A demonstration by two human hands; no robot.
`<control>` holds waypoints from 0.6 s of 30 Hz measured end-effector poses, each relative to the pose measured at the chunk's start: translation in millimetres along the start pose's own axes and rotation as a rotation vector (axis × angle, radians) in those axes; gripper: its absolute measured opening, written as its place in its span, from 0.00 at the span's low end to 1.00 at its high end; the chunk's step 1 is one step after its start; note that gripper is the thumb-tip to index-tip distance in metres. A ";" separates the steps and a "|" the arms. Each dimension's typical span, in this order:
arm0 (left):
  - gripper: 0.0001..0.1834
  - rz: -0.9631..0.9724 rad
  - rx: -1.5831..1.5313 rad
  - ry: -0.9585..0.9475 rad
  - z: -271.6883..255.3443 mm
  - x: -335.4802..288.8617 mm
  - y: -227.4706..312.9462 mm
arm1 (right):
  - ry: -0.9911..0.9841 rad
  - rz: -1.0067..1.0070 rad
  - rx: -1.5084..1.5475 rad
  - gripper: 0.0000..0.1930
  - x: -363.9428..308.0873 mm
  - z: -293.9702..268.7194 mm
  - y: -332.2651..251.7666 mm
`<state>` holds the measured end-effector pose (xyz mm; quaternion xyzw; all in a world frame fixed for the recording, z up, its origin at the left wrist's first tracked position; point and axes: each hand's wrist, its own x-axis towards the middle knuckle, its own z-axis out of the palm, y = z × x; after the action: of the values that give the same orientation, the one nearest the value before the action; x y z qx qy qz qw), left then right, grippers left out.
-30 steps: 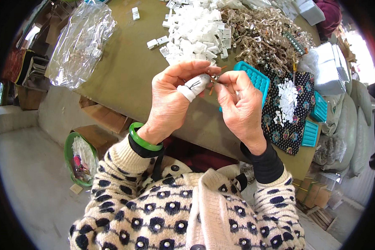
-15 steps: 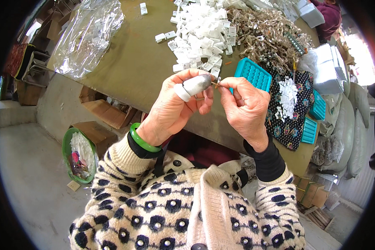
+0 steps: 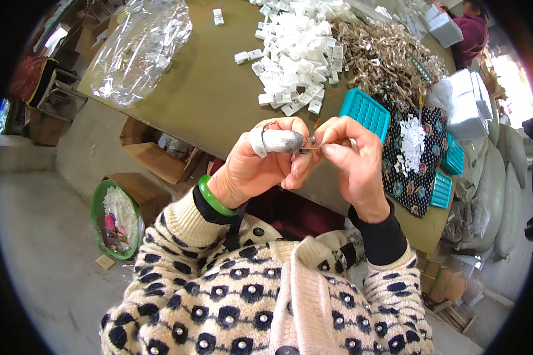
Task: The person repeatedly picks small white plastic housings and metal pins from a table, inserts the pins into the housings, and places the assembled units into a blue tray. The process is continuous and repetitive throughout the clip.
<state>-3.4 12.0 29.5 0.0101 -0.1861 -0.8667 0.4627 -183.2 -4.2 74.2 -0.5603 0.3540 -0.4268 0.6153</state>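
Both hands meet above the table's near edge, with fingers closed. A white cover with a grey, worn tip (image 3: 281,142) wraps the thumb of my left hand (image 3: 251,163). Between its thumb and fingers is a small metal part (image 3: 307,142), mostly hidden by the fingertips. My right hand (image 3: 358,157) pinches a thin, copper-coloured strip (image 3: 314,147) that reaches to the metal part. A heap of white plastic housings (image 3: 299,53) lies beyond the hands, beside a pile of brownish metal strips (image 3: 385,56). The teal tray (image 3: 366,112) stands just past my right hand.
Small white pieces (image 3: 410,145) lie on a dark patterned cloth (image 3: 417,192) at right, near smaller teal trays (image 3: 441,189). Clear plastic (image 3: 142,53) covers the table's far left. A green basket (image 3: 95,219) stands on the floor. Another person (image 3: 472,35) is at far right.
Both hands have moved slightly down in the picture, the left also to the right. My right hand has turned, and the thin strip shows more level between the hands. The whole view has shifted a little.
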 end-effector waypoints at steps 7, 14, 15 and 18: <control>0.10 -0.112 0.163 0.161 8.7 -0.5 17.3 | -0.036 -0.529 -0.626 0.08 -2.4 8.0 -3.1; 0.11 0.529 1.532 0.807 -41.1 75.7 123.3 | 0.168 0.230 0.585 0.05 -6.7 -6.5 6.9; 0.13 0.635 1.838 0.887 -52.8 90.9 145.2 | 0.161 0.263 0.629 0.05 -7.0 -9.0 6.8; 0.16 0.524 2.248 1.135 -87.5 127.2 191.3 | 0.157 0.324 0.707 0.04 -9.8 -13.7 5.1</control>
<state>93.2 -214.1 31.3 0.7215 -0.5853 0.0074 0.3698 -198.8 -0.4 67.1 -0.2163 0.3152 -0.4613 0.8007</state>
